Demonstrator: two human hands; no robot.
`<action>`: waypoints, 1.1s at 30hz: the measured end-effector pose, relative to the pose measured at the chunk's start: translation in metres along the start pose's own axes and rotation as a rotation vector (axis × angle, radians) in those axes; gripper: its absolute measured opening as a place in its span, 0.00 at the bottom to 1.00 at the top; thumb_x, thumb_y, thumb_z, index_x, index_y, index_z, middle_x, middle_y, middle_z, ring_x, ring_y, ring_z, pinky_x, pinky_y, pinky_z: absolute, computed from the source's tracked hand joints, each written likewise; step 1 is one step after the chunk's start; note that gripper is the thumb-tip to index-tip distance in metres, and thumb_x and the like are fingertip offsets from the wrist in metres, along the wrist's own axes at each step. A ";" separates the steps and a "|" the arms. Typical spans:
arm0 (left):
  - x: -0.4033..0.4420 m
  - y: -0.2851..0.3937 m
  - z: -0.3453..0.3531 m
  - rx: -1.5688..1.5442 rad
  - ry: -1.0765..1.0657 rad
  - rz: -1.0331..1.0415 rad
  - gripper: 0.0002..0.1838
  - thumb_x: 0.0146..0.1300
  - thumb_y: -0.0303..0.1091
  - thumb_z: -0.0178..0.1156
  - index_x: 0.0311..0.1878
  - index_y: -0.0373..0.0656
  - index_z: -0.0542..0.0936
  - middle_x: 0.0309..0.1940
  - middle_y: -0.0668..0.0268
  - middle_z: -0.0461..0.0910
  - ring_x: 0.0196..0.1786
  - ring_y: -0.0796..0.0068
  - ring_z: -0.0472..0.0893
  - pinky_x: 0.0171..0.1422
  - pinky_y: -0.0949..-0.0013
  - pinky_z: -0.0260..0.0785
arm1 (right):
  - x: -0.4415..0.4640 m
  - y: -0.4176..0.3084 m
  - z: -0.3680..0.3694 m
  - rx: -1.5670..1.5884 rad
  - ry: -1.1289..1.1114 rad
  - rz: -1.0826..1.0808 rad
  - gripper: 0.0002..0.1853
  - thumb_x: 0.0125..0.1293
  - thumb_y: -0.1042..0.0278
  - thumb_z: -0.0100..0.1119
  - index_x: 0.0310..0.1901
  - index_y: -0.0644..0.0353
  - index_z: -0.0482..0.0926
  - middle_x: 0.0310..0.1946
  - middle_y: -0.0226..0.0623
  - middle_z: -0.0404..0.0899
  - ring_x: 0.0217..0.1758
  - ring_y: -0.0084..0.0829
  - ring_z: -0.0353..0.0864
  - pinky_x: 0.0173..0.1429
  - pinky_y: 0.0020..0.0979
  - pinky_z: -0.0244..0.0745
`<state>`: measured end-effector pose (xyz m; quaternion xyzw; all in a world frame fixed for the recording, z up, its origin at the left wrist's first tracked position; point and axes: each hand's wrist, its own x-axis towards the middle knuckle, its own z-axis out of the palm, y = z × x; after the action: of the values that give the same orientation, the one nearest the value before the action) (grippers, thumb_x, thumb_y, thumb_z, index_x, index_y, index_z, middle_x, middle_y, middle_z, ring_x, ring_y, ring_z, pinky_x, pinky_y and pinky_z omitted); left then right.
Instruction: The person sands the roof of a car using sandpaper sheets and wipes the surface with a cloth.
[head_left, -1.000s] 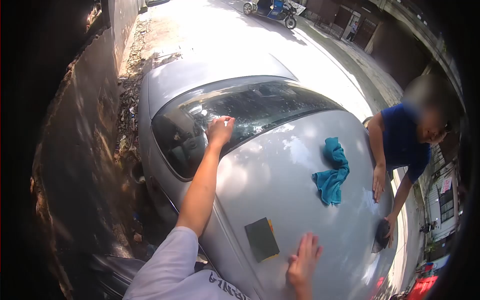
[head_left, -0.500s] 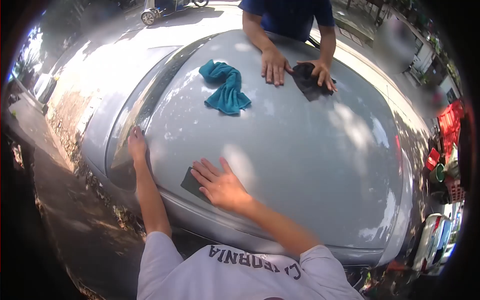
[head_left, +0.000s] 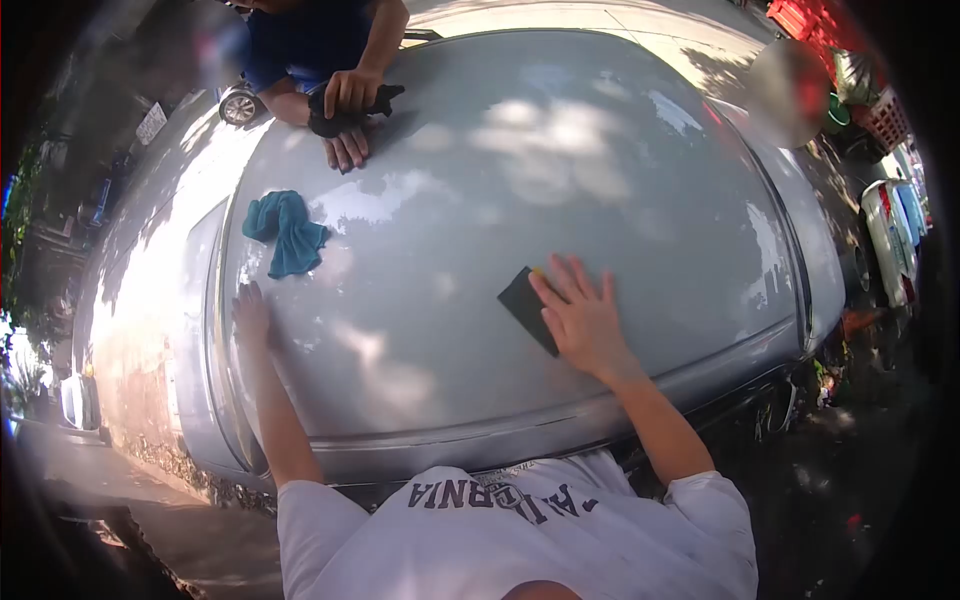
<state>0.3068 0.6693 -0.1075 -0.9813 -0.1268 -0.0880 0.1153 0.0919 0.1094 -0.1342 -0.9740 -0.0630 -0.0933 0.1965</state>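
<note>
My left hand (head_left: 252,312) lies flat near the left edge of a grey car's roof (head_left: 450,240), fingers extended, holding nothing. My right hand (head_left: 590,325) is palm down on the roof with spread fingers, its thumb side over a thin dark rectangular pad (head_left: 527,310). A small yellow patch shows at the pad's upper corner; the pad's right part is hidden under the fingers. Beyond my left hand, a crumpled teal cloth (head_left: 287,235) rests on the roof, touched by nobody.
Across the roof, a person in a dark blue shirt (head_left: 310,45) has both hands at a black cloth (head_left: 380,100). A wheel (head_left: 240,107) stands behind that person. At the right are a pinkish basket (head_left: 886,120), red items (head_left: 805,30) and a white vehicle (head_left: 890,235).
My view has turned. My right hand and the dark pad have slid rightward along the roof. My left hand has come onto the roof from its edge. The other person has lifted the black cloth.
</note>
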 end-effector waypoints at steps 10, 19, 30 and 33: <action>0.094 0.150 -0.013 -0.372 0.316 0.015 0.51 0.49 0.71 0.68 0.71 0.46 0.70 0.71 0.42 0.62 0.71 0.39 0.65 0.74 0.46 0.60 | -0.065 0.070 -0.007 0.140 0.200 0.380 0.27 0.70 0.62 0.55 0.70 0.49 0.69 0.77 0.34 0.57 0.81 0.46 0.51 0.78 0.65 0.39; -0.172 0.360 -0.113 -0.879 0.091 0.946 0.17 0.46 0.38 0.73 0.30 0.42 0.74 0.28 0.62 0.75 0.32 0.53 0.78 0.35 0.57 0.72 | -0.034 0.052 -0.011 0.291 0.386 0.457 0.32 0.57 0.74 0.67 0.66 0.52 0.72 0.57 0.37 0.71 0.64 0.43 0.70 0.72 0.56 0.57; -0.274 0.400 -0.127 -1.131 -0.318 0.924 0.24 0.46 0.41 0.74 0.46 0.48 0.77 0.38 0.61 0.81 0.41 0.54 0.83 0.43 0.56 0.75 | -0.063 0.129 -0.056 0.320 0.152 0.457 0.15 0.62 0.79 0.58 0.51 0.59 0.80 0.37 0.38 0.76 0.42 0.37 0.77 0.51 0.34 0.72; -0.249 0.302 -0.125 -1.002 -0.154 0.707 0.31 0.48 0.42 0.74 0.58 0.56 0.75 0.40 0.66 0.82 0.43 0.61 0.83 0.44 0.58 0.76 | -0.086 0.171 -0.050 0.362 0.223 0.487 0.09 0.69 0.73 0.55 0.49 0.61 0.79 0.39 0.35 0.77 0.42 0.33 0.77 0.51 0.33 0.71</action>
<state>0.1336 0.2969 -0.1000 -0.9024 0.2548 -0.0223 -0.3467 0.0272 -0.0746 -0.1701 -0.8935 0.1783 -0.1367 0.3889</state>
